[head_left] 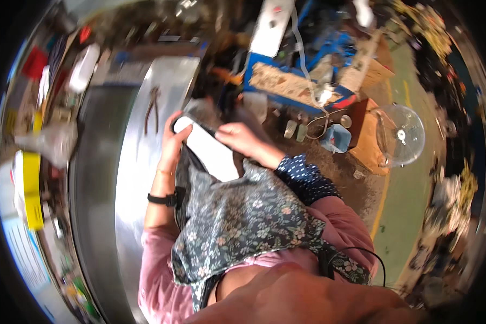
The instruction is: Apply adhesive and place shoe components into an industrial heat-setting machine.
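Observation:
In front of my apron I hold a long shoe-shaped piece (208, 148), its smooth white face up and a dark edge around its rounded far end. My left hand (174, 139) wraps the left side of that end, thumb lying on the white face. On the right, my right hand (242, 139) has its fingers curled at the dark edge. The near end rests against my floral apron (243, 216). A pair of pincers (154, 110) with dark handles lies on the shiny metal bench (137, 156) to my left.
Shelves with a yellow box (31, 189) and a plastic bag (54, 141) line the far left. Ahead right stands a blue-framed stool or rack (286, 83) with a cable. A light-blue container (336, 138), a cardboard box (370, 140) and a clear round fan-like disc (402, 135) are on the right.

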A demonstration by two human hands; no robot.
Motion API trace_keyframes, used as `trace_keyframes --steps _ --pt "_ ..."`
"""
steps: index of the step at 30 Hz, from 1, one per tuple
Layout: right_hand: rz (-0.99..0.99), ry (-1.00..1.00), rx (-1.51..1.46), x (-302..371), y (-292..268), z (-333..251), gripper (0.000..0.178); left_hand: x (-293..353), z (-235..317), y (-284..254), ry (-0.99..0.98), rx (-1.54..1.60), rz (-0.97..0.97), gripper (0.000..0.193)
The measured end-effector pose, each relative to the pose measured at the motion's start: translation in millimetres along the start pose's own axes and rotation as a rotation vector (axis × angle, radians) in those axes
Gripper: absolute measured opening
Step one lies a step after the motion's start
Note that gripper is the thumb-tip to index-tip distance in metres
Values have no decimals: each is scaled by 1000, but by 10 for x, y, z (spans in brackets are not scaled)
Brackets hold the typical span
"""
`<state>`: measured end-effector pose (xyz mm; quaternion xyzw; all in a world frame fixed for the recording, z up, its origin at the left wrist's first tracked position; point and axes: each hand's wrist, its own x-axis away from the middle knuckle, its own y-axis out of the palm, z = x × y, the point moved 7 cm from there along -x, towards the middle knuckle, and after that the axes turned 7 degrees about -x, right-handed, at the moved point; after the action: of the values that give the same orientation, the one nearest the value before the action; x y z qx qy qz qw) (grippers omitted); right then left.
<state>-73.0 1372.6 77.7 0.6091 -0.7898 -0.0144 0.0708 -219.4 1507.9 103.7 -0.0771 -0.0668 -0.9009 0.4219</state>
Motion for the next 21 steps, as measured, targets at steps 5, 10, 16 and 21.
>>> trace_keyframes --steps 5,10,16,21 --pt "47 684 -106 -22 195 754 70 124 -201 13 34 -79 102 53" --pt "-305 -147 1123 -149 556 -10 44 118 -337 -78 -13 -27 70 50" --pt "-25 -402 1333 -209 635 -270 30 -38 -295 -33 -24 -69 31 55" --pt "-8 423 -115 87 30 418 65 17 -296 -38 55 -211 14 57"
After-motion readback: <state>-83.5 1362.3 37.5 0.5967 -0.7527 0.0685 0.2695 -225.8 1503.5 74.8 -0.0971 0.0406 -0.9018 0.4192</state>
